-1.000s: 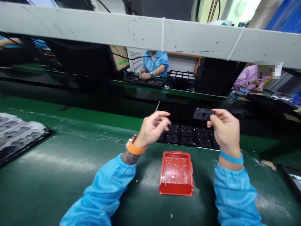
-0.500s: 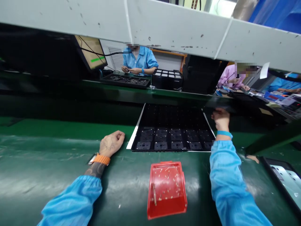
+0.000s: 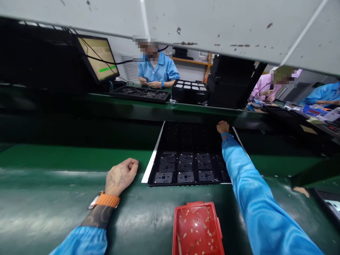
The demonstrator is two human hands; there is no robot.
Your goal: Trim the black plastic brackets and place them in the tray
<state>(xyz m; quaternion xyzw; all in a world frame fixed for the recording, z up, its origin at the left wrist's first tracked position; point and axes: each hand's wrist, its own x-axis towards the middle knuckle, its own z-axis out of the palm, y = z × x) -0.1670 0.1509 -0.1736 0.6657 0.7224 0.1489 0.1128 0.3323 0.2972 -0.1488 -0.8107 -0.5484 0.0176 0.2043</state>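
My left hand [image 3: 122, 176] rests on the green bench, fingers curled in and thumb against them. No object shows in it. Left of the black tray [image 3: 183, 183], it stays apart from the tray's edge. The tray lies on a white sheet [image 3: 152, 163] and has rows of compartments; the near ones hold flat dark square parts [image 3: 186, 176]. Over the far right part of the tray is my right hand [image 3: 223, 127], closed, its fingertips hidden. Whatever it may hold cannot be made out. In front of the tray stands a red bin [image 3: 196, 226] with small pale bits and a thin stick.
A grey beam [image 3: 170, 24] crosses overhead. Behind the bench, a shelf bears a dark parts tray [image 3: 140, 92] and a black box [image 3: 190, 92]. A monitor [image 3: 99, 58] stands left. Co-workers sit beyond. Another tray [image 3: 329, 203] lies at the right edge.
My right hand has moved left, from beside the tray's right edge to over its far right part. My left hand stays curled on the bench. The view has shifted slightly.
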